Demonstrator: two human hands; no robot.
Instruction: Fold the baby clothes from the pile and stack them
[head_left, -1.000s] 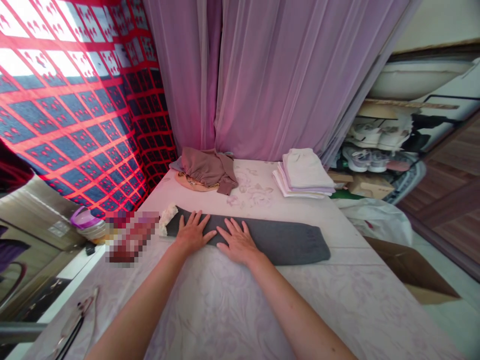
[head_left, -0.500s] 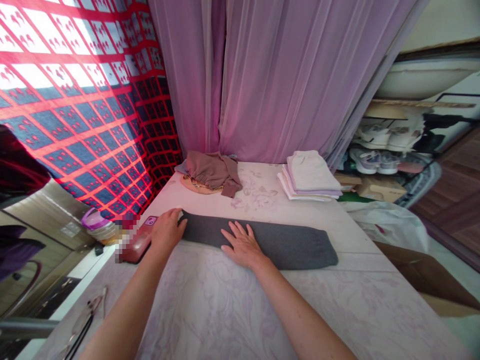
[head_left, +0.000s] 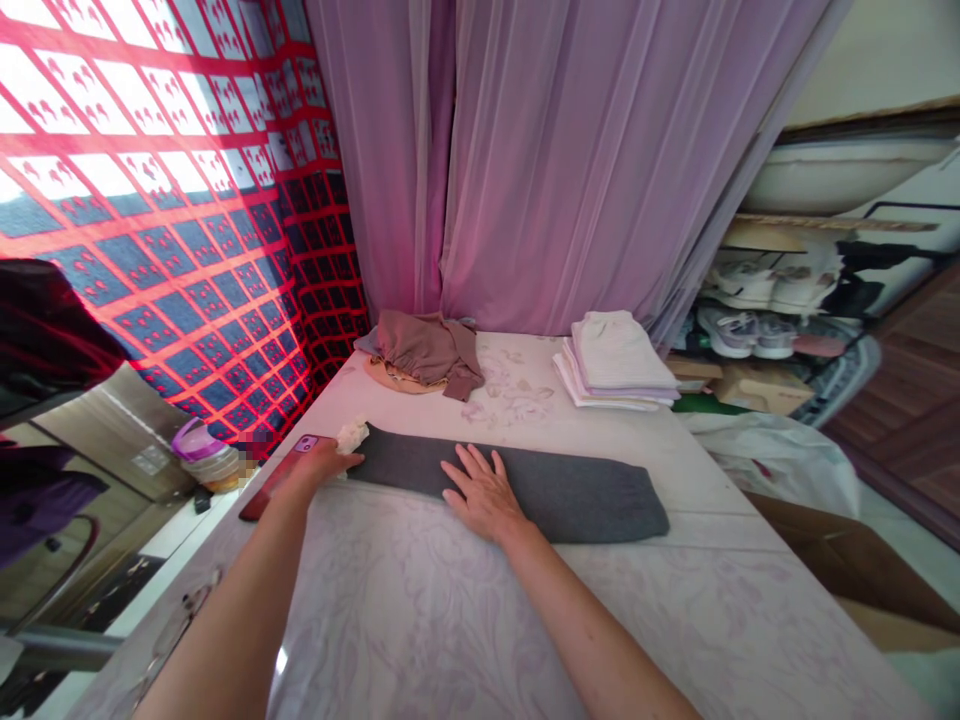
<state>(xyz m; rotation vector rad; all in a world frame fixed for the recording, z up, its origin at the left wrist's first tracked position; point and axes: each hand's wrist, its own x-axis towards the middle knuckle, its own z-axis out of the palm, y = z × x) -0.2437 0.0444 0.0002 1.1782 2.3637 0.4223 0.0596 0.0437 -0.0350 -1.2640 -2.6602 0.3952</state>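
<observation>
A dark grey garment [head_left: 570, 495], folded into a long narrow strip, lies across the bed in front of me. At its left end sticks out a bunched cream frilly piece [head_left: 352, 434]. My left hand [head_left: 324, 464] is at that end, its fingers closed at the lower left corner of the cloth; the thumb is hidden. Flat on the middle of the strip, fingers spread, rests my right hand [head_left: 484, 492]. Just left of my left hand lies a phone in a red case [head_left: 281, 480].
Behind the strip are a heap of brown clothing [head_left: 427, 350] and a stack of folded white clothes [head_left: 619, 355]. Glasses [head_left: 176, 625] lie at the near left edge. On the right stand a shoe rack [head_left: 750, 330] and a cardboard box [head_left: 840, 550]. A purple curtain [head_left: 555, 170] hangs behind.
My left hand has slid down and slightly left along the garment's end, uncovering the cream frilly piece. My right hand stays on the cloth. The view has shifted slightly.
</observation>
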